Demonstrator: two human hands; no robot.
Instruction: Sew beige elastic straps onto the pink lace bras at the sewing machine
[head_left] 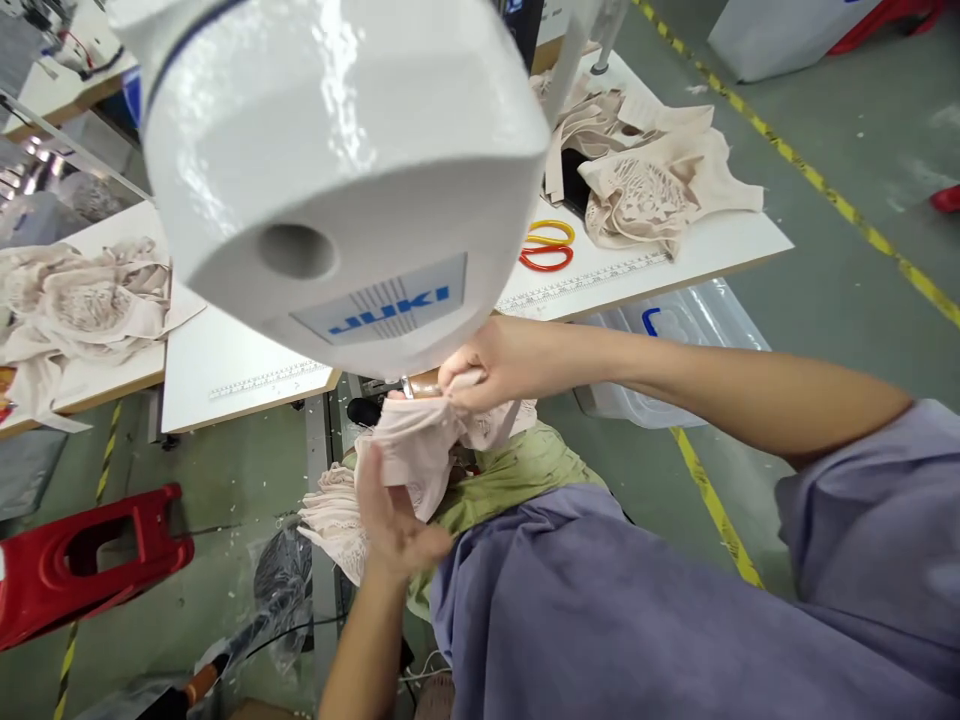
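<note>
A pale pink fabric garment (pixel 420 440) hangs at the small end of the white sewing machine (pixel 360 180), partly draped over my lap. My right hand (pixel 491 370) is closed, pinching the garment's upper edge close beside the machine's metal parts (pixel 407 388). Below it, my left hand (pixel 397 525) is open, thumb spread and fingers stretched up along the garment's near side. Whether its fingertips press on the cloth I cannot tell. The machine head hides the stitching area from above. A stack of similar lace-edged pieces (pixel 337 515) hangs to the left of my left hand.
Red and yellow-handled scissors (pixel 547 247) lie on the white table (pixel 720 240) near more beige garments (pixel 652 185). Another garment pile (pixel 90 300) covers the left table. A clear plastic bin (pixel 697 320) stands under the right table edge. A red stool (pixel 90 560) is at left.
</note>
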